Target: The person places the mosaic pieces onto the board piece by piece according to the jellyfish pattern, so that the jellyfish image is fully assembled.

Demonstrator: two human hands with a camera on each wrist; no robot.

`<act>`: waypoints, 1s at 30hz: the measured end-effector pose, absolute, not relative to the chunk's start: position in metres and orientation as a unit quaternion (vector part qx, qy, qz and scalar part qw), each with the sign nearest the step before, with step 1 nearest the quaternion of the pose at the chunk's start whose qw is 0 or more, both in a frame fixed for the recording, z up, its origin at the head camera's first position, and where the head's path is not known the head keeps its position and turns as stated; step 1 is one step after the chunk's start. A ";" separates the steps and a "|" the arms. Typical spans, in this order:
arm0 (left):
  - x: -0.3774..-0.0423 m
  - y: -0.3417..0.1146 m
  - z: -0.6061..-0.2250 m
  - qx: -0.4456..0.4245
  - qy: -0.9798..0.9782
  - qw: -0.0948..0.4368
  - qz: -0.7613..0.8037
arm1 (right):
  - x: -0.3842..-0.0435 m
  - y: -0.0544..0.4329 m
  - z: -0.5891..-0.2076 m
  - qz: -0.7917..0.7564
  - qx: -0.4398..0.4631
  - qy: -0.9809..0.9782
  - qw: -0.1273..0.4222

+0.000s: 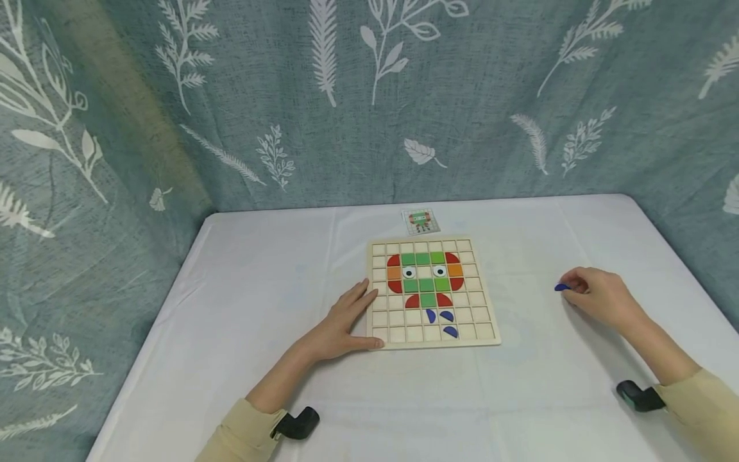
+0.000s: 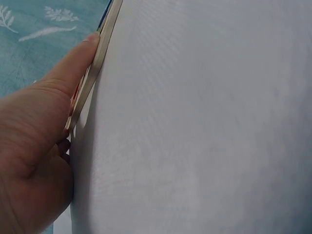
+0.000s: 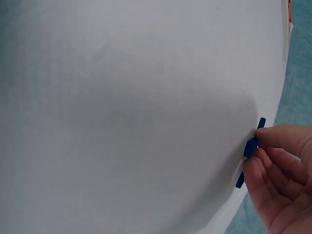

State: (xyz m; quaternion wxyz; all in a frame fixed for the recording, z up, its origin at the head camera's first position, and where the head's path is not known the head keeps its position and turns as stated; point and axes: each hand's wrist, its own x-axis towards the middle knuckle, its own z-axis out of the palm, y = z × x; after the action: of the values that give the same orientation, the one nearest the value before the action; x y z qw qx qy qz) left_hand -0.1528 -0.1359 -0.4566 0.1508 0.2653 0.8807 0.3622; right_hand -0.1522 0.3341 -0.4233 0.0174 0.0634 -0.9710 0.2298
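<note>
A wooden grid board point(image 1: 378, 317) lies on the table with red, green and orange pieces and two eye pieces set in a face-like pattern. Three blue half-round pieces point(image 1: 450, 332) sit in its lower cells. My left hand point(image 1: 340, 327) rests at the board's lower left corner, fingers spread along the left side and thumb on the front edge; the left wrist view shows the thumb point(image 2: 73, 63) against the rim. Well right of the board, my right hand point(image 1: 603, 298) pinches a blue half-round piece point(image 1: 561, 287). Blue parts point(image 3: 251, 147) show between and beyond its fingertips; their number is unclear.
A small picture card point(image 1: 421, 221) with a similar coloured figure lies just behind the board. White cloth point(image 1: 277, 256) covers the table, and a leaf-patterned curtain point(image 1: 346, 141) hangs at the back and sides.
</note>
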 end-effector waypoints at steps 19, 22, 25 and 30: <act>-0.153 -0.135 -0.456 0.264 0.881 0.155 0.360 | -0.155 0.325 -0.418 0.231 0.153 -0.961 -0.013; -0.153 -0.136 -0.455 0.268 0.880 0.150 0.363 | -0.155 0.329 -0.419 0.240 0.171 -0.955 -0.030; -0.153 -0.136 -0.454 0.269 0.880 0.148 0.362 | -0.156 0.332 -0.423 0.248 0.166 -0.954 -0.026; -0.153 -0.136 -0.454 0.268 0.881 0.150 0.360 | -0.156 0.327 -0.427 0.279 0.142 -0.950 -0.018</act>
State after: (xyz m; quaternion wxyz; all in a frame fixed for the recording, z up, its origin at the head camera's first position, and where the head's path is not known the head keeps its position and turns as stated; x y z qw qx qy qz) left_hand -0.1528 -0.1359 -0.4543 0.1500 0.2679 0.8811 0.3598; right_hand -0.1559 0.3274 -0.4268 -0.0178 0.1422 -0.9496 0.2789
